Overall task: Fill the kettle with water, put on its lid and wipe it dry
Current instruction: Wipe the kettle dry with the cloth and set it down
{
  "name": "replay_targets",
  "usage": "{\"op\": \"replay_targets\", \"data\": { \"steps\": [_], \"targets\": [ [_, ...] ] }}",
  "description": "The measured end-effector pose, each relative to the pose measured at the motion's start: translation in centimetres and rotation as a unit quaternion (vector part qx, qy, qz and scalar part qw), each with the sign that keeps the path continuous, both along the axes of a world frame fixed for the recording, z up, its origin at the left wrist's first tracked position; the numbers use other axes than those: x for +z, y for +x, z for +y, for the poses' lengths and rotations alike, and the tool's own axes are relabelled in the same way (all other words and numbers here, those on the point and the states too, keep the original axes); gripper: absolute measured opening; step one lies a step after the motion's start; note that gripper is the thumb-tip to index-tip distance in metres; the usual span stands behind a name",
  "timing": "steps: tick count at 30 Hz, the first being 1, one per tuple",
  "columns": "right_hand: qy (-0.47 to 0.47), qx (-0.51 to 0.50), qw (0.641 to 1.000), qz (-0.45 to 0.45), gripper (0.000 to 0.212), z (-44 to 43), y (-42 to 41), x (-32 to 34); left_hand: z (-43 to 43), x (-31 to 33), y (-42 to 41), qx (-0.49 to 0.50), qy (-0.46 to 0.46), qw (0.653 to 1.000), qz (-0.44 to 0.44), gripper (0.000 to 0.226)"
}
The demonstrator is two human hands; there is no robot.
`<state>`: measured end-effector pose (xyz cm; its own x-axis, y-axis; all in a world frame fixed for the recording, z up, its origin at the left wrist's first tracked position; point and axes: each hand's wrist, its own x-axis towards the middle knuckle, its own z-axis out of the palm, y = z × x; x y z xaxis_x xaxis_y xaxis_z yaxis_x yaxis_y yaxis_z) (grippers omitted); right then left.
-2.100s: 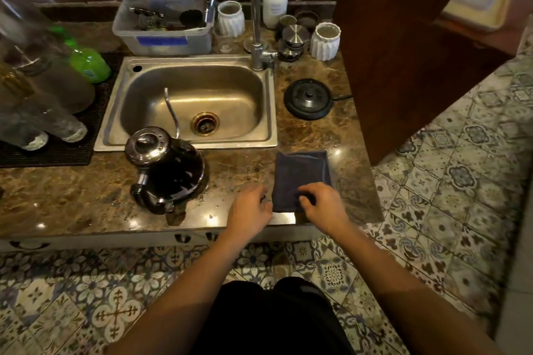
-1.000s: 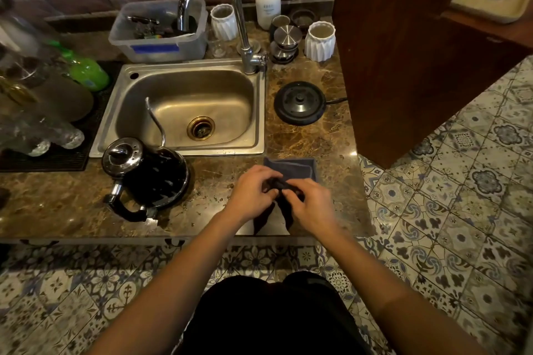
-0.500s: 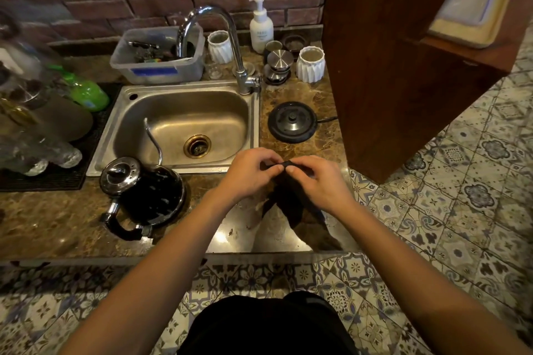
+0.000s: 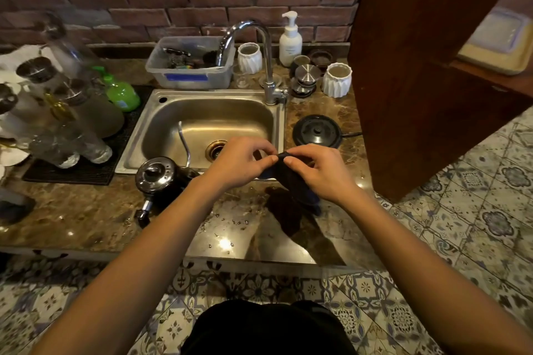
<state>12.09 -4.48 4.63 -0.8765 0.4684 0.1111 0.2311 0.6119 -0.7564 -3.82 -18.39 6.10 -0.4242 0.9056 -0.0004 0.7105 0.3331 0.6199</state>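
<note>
A black gooseneck kettle (image 4: 168, 181) stands on the marble counter in front of the sink's left corner, its shiny lid (image 4: 153, 175) on top and its thin spout rising over the basin. My left forearm covers its right side. My left hand (image 4: 240, 163) and my right hand (image 4: 315, 171) meet above the counter's front, right of the kettle. Both pinch the top edge of a dark blue cloth (image 4: 291, 181), which hangs down between them, clear of the counter.
The steel sink (image 4: 202, 121) and tap (image 4: 266, 66) lie behind my hands. The kettle's round black base (image 4: 316, 131) sits right of the sink. Glass bottles crowd a mat (image 4: 86, 170) at left. A tub, cups and a soap pump line the brick wall. A wooden cabinet (image 4: 418, 66) stands right.
Both hands took the flat cloth off the counter, bunched it and raised it by its top edge. The kettle has stayed put; the camera tilted upward.
</note>
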Motion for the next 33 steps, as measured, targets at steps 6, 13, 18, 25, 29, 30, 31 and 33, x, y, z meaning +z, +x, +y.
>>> {"op": "replay_targets", "data": {
  "steps": [6, 13, 18, 25, 29, 30, 31, 33],
  "targets": [
    [-0.011, -0.004, 1.0, 0.001, 0.024, -2.7, -4.1, 0.2, -2.6, 0.8, -3.7, 0.009, -0.003, 1.0, 0.018, 0.011],
    [-0.016, -0.007, 1.0, -0.004, 0.022, -5.9, -8.3, 0.2, -5.1, 0.9, -8.6, -0.02, -0.038, 0.999, 0.018, 0.014],
    [-0.047, -0.022, 0.999, -0.008, 0.019, -8.2, -11.0, -0.4, -6.4, 0.6, -12.2, -0.059, -0.065, 0.996, 0.029, 0.013],
    [-0.1, -0.071, 0.992, -0.019, 0.016, -11.1, -14.0, -2.2, -7.8, 0.1, -15.7, -0.104, -0.101, 0.989, 0.032, 0.011],
    [-0.176, -0.107, 0.979, -0.01, 0.011, -13.1, -14.9, -3.8, -8.7, -0.4, -16.7, -0.131, -0.122, 0.983, 0.024, 0.012],
    [-0.192, -0.111, 0.975, -0.007, 0.009, -13.7, -15.0, -4.2, -9.0, -0.7, -17.0, -0.139, -0.127, 0.982, 0.023, 0.013],
    [-0.212, -0.112, 0.971, -0.006, 0.009, -14.4, -15.0, -4.4, -9.3, -0.9, -17.2, -0.149, -0.134, 0.979, 0.024, 0.012],
    [-0.259, -0.111, 0.959, -0.006, 0.01, -15.6, -14.9, -4.9, -9.8, -1.2, -17.5, -0.177, -0.153, 0.972, 0.028, 0.012]
  ]
}}
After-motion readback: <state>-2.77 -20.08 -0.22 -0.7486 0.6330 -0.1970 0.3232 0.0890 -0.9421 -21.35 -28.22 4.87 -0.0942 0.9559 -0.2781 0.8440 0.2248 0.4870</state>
